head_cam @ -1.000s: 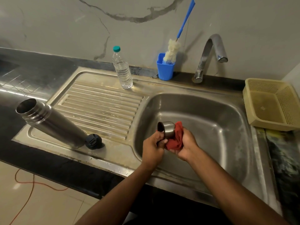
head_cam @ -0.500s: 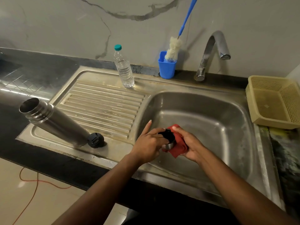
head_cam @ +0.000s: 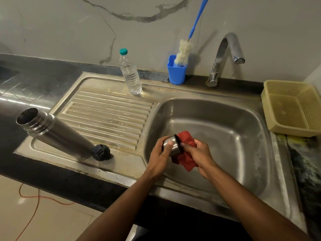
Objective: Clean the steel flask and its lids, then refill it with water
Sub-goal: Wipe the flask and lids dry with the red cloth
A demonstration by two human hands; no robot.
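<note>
Grey marbled wall runs behind your steel sink, which is set into a dark countertop. Over the left part of the basin, your left hand curls around the steel cup lid, thumb across its side, with the lid's dark-rimmed mouth turned toward your right. Your right hand grips a red cloth, bunched against that mouth and hanging below the lid; whether the cloth reaches inside, you cannot tell.

On the ribbed drainboard to your left, the steel flask stands uncapped near the front edge, its open mouth leaning away to the left in this wide view. A black stopper lid sits just beside its base, touching or nearly so.

At the back of the drainboard stands a clear plastic water bottle with a teal cap. Next to it, a blue holder carries a bottle brush with a blue handle. The chrome tap arches over the basin, and a beige plastic basket rests on the counter at your right.
</note>
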